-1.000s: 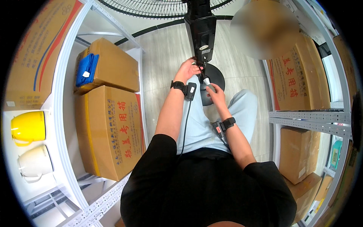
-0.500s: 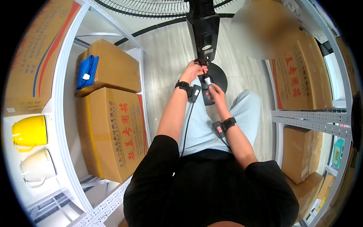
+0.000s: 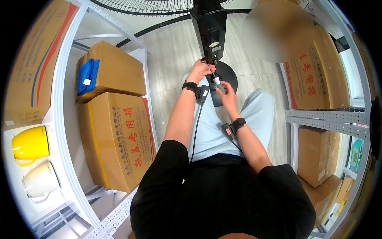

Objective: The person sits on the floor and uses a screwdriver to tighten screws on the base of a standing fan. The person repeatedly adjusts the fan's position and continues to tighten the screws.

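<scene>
In my right hand (image 3: 227, 95) is a screwdriver (image 3: 217, 81) with a grey and white handle, the fingertips closed on the handle. Its thin shaft points up and to the left, toward the lower end of a black fan's housing (image 3: 210, 38). My left hand (image 3: 201, 69) is at that lower end, fingers curled together beside the shaft; what they grip is hidden. Whether the screwdriver's tip touches a screw is too small to tell. Below the housing lies the fan's round black base (image 3: 228, 77), partly covered by my hands and leg.
The fan's wire grille (image 3: 147, 10) spans the far edge. Shelving on the left holds cardboard boxes (image 3: 115, 139), a folded blue cloth (image 3: 88, 76), a yellow mug (image 3: 31, 145) and a white mug (image 3: 41, 181). More boxes (image 3: 314, 75) stand on the right-hand shelves. Cables hang from both wrist devices.
The fingers of my right hand have shifted on the screwdriver handle, and the screwdriver leans more to the left. My left hand stays at the housing's lower end. The whole view has moved slightly.
</scene>
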The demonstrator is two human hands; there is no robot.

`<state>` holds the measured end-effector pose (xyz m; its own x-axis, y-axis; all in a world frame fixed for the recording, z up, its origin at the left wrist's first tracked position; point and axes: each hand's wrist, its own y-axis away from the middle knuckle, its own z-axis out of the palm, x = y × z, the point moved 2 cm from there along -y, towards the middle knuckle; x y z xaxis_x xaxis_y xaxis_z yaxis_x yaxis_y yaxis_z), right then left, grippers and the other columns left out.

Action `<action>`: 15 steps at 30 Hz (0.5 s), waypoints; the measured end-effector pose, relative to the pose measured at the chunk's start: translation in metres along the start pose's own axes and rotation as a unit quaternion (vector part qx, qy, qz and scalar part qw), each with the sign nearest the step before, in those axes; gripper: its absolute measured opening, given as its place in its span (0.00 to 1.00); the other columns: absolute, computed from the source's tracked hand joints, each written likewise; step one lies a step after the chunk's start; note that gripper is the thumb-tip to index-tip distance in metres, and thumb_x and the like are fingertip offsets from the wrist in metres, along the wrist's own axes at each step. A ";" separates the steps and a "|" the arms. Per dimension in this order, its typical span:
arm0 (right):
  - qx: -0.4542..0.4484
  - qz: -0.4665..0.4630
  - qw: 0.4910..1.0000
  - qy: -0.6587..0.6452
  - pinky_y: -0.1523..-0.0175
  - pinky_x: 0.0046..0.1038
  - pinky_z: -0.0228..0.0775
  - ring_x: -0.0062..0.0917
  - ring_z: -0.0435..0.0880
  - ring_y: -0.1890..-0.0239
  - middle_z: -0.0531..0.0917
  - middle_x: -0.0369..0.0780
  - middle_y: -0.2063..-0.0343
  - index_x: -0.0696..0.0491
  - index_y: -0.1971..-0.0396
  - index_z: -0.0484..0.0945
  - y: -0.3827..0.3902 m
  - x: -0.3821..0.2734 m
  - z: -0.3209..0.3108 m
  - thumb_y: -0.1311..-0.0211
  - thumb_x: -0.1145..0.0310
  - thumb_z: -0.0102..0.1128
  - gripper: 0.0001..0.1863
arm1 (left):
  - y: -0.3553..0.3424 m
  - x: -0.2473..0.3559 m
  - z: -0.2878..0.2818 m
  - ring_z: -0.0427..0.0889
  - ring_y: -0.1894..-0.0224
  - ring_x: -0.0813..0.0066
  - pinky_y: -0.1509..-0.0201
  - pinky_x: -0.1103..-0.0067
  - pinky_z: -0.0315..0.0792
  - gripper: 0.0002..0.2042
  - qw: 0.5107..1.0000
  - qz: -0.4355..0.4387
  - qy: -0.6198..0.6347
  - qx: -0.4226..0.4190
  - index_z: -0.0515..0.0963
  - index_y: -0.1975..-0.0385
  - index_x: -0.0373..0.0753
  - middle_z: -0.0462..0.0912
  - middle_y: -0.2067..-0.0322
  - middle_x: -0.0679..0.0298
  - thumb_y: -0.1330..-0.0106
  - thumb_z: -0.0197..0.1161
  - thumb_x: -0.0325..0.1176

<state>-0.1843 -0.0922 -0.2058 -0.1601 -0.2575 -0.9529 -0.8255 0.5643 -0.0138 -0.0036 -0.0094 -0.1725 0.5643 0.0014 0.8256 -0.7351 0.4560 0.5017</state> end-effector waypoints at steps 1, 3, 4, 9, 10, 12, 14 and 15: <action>-0.026 0.076 0.993 -0.089 0.61 0.26 0.70 0.24 0.79 0.64 0.79 0.36 0.68 0.48 0.53 0.75 0.000 0.007 0.000 0.48 0.66 0.67 0.20 | 0.001 0.000 0.002 0.83 0.63 0.59 0.61 0.70 0.82 0.26 1.000 -0.002 -0.011 -0.001 0.61 0.45 0.30 0.78 0.62 0.46 0.46 0.46 0.09; -0.079 0.222 0.936 -0.263 0.63 0.26 0.70 0.23 0.79 0.64 0.80 0.36 0.67 0.48 0.53 0.75 0.001 0.015 0.000 0.47 0.65 0.67 0.20 | 0.004 0.001 0.004 0.83 0.63 0.59 0.61 0.71 0.82 0.25 0.999 -0.003 -0.032 0.000 0.62 0.45 0.30 0.78 0.62 0.47 0.47 0.46 0.09; -0.083 0.229 0.929 -0.278 0.63 0.26 0.69 0.22 0.79 0.65 0.80 0.36 0.67 0.48 0.53 0.75 0.001 0.015 0.000 0.47 0.65 0.67 0.20 | 0.005 0.001 0.003 0.83 0.63 0.59 0.61 0.71 0.82 0.25 0.999 -0.002 -0.032 0.002 0.62 0.46 0.30 0.78 0.62 0.47 0.47 0.46 0.09; -0.028 0.067 0.994 -0.078 0.64 0.26 0.69 0.21 0.78 0.66 0.80 0.36 0.67 0.49 0.53 0.75 -0.003 0.016 -0.001 0.48 0.64 0.68 0.21 | 0.009 0.003 0.008 0.83 0.63 0.59 0.61 0.71 0.81 0.23 0.999 0.007 -0.051 0.010 0.63 0.48 0.30 0.78 0.63 0.47 0.46 0.46 0.10; -0.011 0.021 0.999 -0.029 0.64 0.26 0.69 0.21 0.78 0.66 0.80 0.36 0.67 0.49 0.54 0.75 -0.004 0.011 -0.002 0.48 0.64 0.68 0.21 | 0.009 0.004 0.008 0.83 0.63 0.59 0.61 0.70 0.81 0.23 0.999 0.008 -0.045 0.007 0.63 0.48 0.29 0.78 0.63 0.47 0.46 0.46 0.10; 0.025 -0.070 0.995 0.070 0.64 0.26 0.69 0.20 0.78 0.66 0.80 0.35 0.67 0.49 0.54 0.75 -0.004 -0.001 -0.004 0.48 0.64 0.68 0.21 | 0.008 0.003 0.008 0.83 0.63 0.58 0.60 0.70 0.81 0.22 0.999 0.008 -0.033 0.002 0.63 0.48 0.29 0.78 0.63 0.47 0.45 0.45 0.11; 0.028 -0.064 0.995 0.071 0.64 0.26 0.69 0.22 0.78 0.68 0.80 0.36 0.68 0.49 0.55 0.75 -0.001 -0.012 -0.003 0.48 0.64 0.68 0.20 | 0.008 0.002 0.003 0.83 0.63 0.58 0.60 0.69 0.81 0.21 1.000 0.010 -0.027 0.007 0.63 0.48 0.29 0.78 0.63 0.47 0.44 0.45 0.11; 0.033 -0.060 0.995 0.073 0.65 0.27 0.69 0.22 0.78 0.69 0.80 0.36 0.69 0.49 0.55 0.75 -0.001 -0.012 -0.004 0.48 0.64 0.68 0.20 | 0.008 0.002 0.005 0.83 0.62 0.58 0.60 0.69 0.81 0.21 1.000 0.010 -0.025 0.006 0.63 0.48 0.28 0.78 0.62 0.47 0.44 0.44 0.11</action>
<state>-0.1838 -0.0932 -0.1929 -0.1433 -0.4344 -0.8893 -0.8073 0.5711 -0.1489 -0.0098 -0.0099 -0.1653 0.5298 -0.0347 0.8474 -0.7508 0.4456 0.4877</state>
